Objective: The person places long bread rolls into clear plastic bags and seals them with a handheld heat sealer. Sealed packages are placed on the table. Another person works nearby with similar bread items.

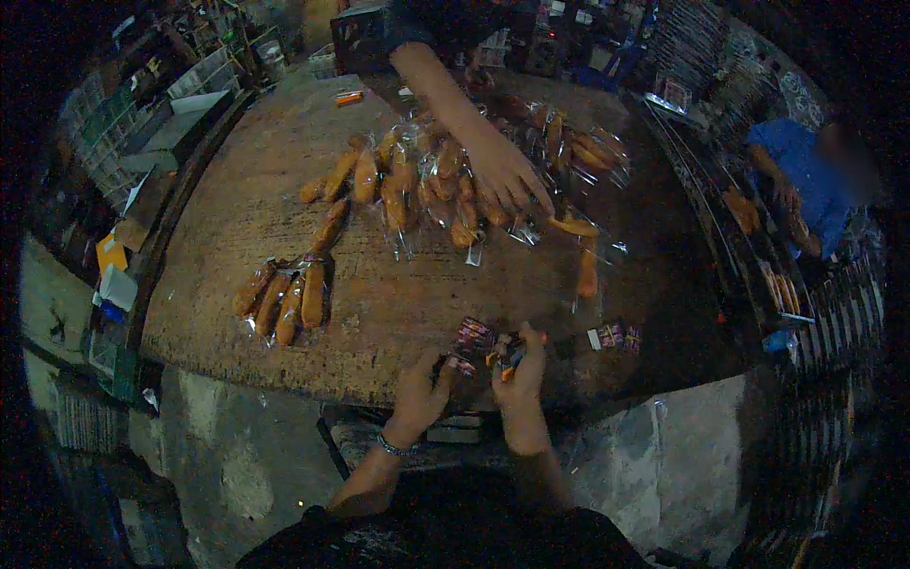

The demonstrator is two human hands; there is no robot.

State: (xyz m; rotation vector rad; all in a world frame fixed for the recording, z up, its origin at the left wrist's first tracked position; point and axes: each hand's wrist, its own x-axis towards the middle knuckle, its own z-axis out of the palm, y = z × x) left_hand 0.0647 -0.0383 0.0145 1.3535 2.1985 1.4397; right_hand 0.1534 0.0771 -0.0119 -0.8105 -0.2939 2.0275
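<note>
At the near edge of the wooden table, my left hand [419, 395] pinches a small printed label [462, 365]. My right hand [522, 384] is closed around a small dark and orange object [507, 366], too blurred to name exactly. Just beyond my fingers lies a stack of printed labels [475, 332]. Several elongated brown breads [288, 306] in clear plastic wrap are bunched together to the left. Farther back spreads a larger pile of wrapped breads [398, 185]. Another person's hand [508, 178] reaches down onto that pile from the far side.
More printed labels [617, 338] rest on the wooden table [234, 206] to the right. A small orange box [349, 98] sits at the far left. Beyond the right edge, a person in blue [810, 185] works near other breads. A tray [178, 128] stands past the left edge.
</note>
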